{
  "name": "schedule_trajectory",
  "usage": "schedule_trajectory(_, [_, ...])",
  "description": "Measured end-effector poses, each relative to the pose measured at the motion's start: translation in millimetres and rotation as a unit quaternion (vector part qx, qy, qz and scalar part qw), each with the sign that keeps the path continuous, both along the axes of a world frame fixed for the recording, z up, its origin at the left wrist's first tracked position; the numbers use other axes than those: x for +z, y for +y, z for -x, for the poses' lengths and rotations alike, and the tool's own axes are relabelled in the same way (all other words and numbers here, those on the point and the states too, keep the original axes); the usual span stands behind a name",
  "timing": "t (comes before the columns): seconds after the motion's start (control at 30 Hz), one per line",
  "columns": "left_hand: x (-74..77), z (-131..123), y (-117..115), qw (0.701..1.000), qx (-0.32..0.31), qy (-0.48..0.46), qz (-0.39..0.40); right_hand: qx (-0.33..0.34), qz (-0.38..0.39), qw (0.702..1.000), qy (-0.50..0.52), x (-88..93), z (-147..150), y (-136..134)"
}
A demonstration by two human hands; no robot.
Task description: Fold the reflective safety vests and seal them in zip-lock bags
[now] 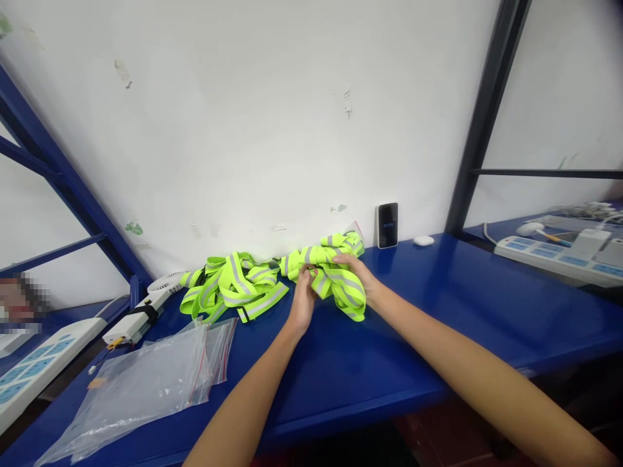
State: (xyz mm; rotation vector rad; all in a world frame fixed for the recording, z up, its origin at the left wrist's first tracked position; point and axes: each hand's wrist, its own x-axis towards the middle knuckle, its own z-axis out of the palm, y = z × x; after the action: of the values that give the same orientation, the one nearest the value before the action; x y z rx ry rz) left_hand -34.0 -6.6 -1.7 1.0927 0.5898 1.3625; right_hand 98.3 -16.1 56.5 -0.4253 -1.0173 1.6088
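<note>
Both my hands grip a bundle of neon-yellow reflective straps (341, 285) with grey stripes, close to the wall. My left hand (304, 301) is closed on its near left side, the thumb against the fabric. From the right, my right hand (357, 272) pinches the bundle, and its fingertips are partly hidden by the folds. Part of the bundle hangs in loops between and below my hands. Beside it on the left lies a loose heap of the same reflective straps (233, 285), with black buckle parts showing. A red-edged corner of a clear bag (356, 227) pokes out behind the bundle.
Clear zip bags (156, 370) with red seals lie at the left on the blue table (350, 383). Beyond them are a white fan (165, 283) and a white power strip (48, 363). A phone-like device (387, 226) leans on the wall by a white oval case (423, 240). Metal posts (481, 123) flank the table.
</note>
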Motion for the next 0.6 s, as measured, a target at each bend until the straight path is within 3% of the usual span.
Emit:
schedule_trajectory(0.1, [1.7,-10.0,-9.9,0.994,-0.103,-0.03,0.015,-0.032,0.0,0.999,0.024,1.5,-2.4,3.7])
schedule_trajectory(0.2, [2.2,-10.8,-17.5,0.988,-0.155,-0.017,0.02,-0.121,-0.012,0.992,0.034,-1.5,-4.1,11.9])
schedule_trajectory(0.33, [2.5,-8.1,-22.4,0.988,-0.156,0.002,0.007,-0.255,-0.068,0.964,0.019,-10.1,-4.9,23.9])
schedule_trajectory(0.47, [3.3,-10.2,-23.5,0.989,-0.131,0.066,-0.001,-0.321,-0.121,0.939,-0.007,-16.3,-5.4,30.5])
schedule_trajectory(0.6, [3.6,-9.4,-21.4,0.984,-0.152,0.088,0.013,-0.401,-0.168,0.896,-0.089,-23.3,-11.4,40.3])
